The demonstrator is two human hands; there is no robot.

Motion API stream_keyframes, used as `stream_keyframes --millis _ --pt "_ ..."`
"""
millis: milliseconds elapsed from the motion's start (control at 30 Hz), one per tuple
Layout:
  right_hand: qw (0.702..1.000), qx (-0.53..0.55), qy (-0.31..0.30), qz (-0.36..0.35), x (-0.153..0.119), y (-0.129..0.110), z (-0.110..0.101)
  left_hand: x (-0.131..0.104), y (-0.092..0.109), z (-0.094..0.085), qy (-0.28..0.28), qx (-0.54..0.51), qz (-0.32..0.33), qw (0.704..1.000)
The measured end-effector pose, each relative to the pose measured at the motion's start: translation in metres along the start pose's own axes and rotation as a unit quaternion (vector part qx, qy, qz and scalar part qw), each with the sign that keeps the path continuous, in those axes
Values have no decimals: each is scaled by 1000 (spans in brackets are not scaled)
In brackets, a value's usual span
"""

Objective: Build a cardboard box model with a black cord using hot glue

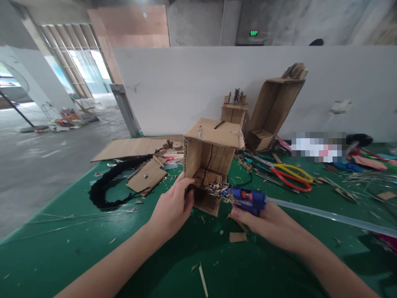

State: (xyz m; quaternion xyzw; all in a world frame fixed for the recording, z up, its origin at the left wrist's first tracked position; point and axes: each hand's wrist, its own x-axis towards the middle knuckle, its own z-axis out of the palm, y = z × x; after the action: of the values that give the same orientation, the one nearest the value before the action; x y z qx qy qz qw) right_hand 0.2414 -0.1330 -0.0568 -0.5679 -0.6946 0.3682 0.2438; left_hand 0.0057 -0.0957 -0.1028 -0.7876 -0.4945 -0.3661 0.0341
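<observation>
An open-fronted cardboard box (pixel 214 134) stands upright on the green table in front of me, with a black cord hanging inside it. My left hand (pixel 173 203) grips the box's lower left side, fingers curled round its edge. In my right hand (pixel 269 225) is a blue hot glue gun (pixel 249 199), its debris-crusted nozzle pointing left into the lower part of the box. A long clear glue stick (pixel 328 215) sticks out of the gun's back end to the right. The nozzle's very tip is hard to make out against the cardboard.
Scissors with red and yellow handles (pixel 294 176) lie right of the box. A black braided cord (pixel 104 188) and cardboard pieces (pixel 147 176) lie to the left. Behind stand a taller cardboard structure (pixel 273 103) and a white partition (pixel 173 87). Scraps dot the green table (pixel 77 252).
</observation>
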Motion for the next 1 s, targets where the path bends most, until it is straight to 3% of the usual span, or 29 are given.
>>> stream_keyframes --millis 433,567,733,867,1000 --pt "998 -60 -31 -14 -6 -32 -9 0 1 -3 -13 3 -3 1000" --pt "999 -44 -12 -4 -6 -26 -6 0 1 -3 -15 6 -1 1000" --pt "996 27 71 39 0 -4 4 1 0 -2 -5 -2 7 1000" --pt "997 40 50 39 4 5 9 1 0 -2 -7 5 11 1000" --pt "999 15 44 19 5 0 9 1 1 -2 -5 14 13 1000"
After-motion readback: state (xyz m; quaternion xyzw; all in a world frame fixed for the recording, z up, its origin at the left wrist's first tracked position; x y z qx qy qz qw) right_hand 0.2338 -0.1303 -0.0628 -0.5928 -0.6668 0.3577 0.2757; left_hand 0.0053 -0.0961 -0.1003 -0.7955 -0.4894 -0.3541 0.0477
